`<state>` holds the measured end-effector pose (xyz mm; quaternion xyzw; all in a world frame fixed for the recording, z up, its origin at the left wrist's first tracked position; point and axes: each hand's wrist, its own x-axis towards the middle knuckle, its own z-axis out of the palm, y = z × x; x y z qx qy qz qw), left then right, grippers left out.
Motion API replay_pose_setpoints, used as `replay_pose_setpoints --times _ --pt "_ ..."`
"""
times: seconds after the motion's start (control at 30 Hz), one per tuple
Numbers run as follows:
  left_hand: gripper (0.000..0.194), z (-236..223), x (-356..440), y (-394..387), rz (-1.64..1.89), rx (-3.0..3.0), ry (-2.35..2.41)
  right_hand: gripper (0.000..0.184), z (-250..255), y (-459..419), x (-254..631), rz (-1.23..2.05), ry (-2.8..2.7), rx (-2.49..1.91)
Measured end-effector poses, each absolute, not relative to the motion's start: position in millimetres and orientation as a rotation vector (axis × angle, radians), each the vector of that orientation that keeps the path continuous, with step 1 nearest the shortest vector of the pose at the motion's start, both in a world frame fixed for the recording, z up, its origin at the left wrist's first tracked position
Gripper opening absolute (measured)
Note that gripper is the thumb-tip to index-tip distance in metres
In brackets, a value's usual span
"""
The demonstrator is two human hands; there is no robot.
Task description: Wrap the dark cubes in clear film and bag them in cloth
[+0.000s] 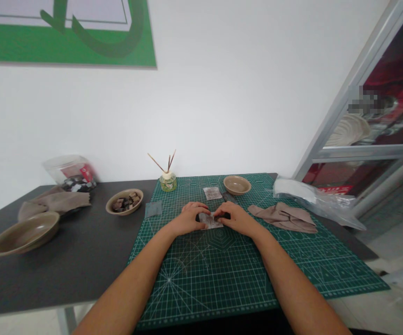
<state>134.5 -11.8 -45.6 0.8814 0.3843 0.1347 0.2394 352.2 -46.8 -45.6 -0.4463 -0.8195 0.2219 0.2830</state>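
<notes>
A small whitish square sheet with a dark speckled pattern [213, 224] lies low over the green cutting mat [218, 284]. At its left edge my left hand [189, 218] is closed, thumb in front and fingers curled behind. My right hand [236, 218] pinches the sheet near its right side, fingertips bent down on it. The hands partly cover the sheet, so its far edge is hidden. Just beyond them lies a similar patterned square [213, 193], with a dark flat piece [229, 197] beside it.
A shallow bowl [237, 184] stands behind my right hand, and a brown cloth [285, 217] lies to the right near a plastic bag [316, 200]. Leftward are a grey-green square [153, 209], a reed diffuser [168, 181], a bowl of small blocks [124, 202] and a larger bowl [25, 235].
</notes>
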Motion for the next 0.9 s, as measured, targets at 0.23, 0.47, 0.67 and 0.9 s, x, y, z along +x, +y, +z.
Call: replay_pose_setpoints --times 0.23,0.47,0.67,0.9 --pt "0.040 -44.3 135.7 -12.4 0.374 2.403 1.052 0.021 -49.4 -45.6 343.0 0.562 -2.197 -1.189" --pt "0.039 -43.9 134.7 -12.4 0.369 2.403 1.044 0.014 -48.0 -45.0 348.6 0.519 -2.198 -1.224" --pt "0.039 -46.2 134.4 -11.3 0.391 2.406 1.030 0.019 -52.6 -40.7 344.2 0.464 -2.252 -1.147" --pt "0.039 -43.3 135.4 -13.1 0.364 2.389 1.054 0.017 -48.4 -43.3 345.2 0.490 -2.223 -1.228"
